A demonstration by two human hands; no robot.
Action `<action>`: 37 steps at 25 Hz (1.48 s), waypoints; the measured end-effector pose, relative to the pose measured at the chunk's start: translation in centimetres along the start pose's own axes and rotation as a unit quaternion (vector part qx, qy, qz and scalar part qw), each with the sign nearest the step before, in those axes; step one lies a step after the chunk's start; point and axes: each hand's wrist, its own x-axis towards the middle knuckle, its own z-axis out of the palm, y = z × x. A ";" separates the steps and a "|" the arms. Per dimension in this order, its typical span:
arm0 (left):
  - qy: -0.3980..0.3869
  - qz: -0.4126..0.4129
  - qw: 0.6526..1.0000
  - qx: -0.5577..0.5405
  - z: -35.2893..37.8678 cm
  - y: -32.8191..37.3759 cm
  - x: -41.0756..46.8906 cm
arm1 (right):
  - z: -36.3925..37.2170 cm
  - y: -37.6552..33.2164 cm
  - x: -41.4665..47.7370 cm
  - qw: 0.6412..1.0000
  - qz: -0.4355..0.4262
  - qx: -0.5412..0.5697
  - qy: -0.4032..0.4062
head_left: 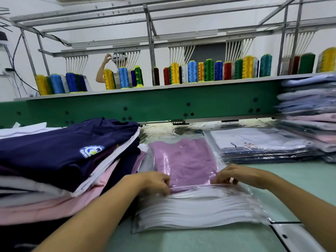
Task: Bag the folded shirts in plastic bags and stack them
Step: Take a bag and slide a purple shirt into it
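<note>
A worker's left hand (156, 180) and right hand (234, 174) each pinch the near edge of a clear plastic bag (148, 161) holding a folded mauve shirt (183, 160). The shirt lies lengthwise away from the worker, atop a pile of empty bags (196, 210) on the tabletop (291, 171). The bag's mouth runs crosswise between the hands. The stack of bagged shirts (261, 144) sits to the right, nearer the right hand.
</note>
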 end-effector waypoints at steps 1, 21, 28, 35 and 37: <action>-0.027 -0.020 0.999 -0.004 -0.4 0.3 0.1 | -0.1 0.2 0.1 1.000 0.011 0.008 0.018; 0.273 -0.107 0.951 0.094 -5.3 1.9 20.0 | -1.4 -0.7 23.2 0.922 0.058 -0.326 0.202; 0.281 -0.148 0.945 0.077 -3.5 -2.6 24.1 | -1.7 3.0 27.9 0.930 0.141 -0.311 0.135; 0.264 -0.254 0.930 0.013 -3.9 -3.1 22.0 | -2.5 3.3 26.6 0.925 0.201 -0.286 0.148; 0.260 -0.263 0.929 -0.010 -4.2 -3.2 20.7 | -2.3 2.4 25.8 0.914 0.208 -0.305 0.171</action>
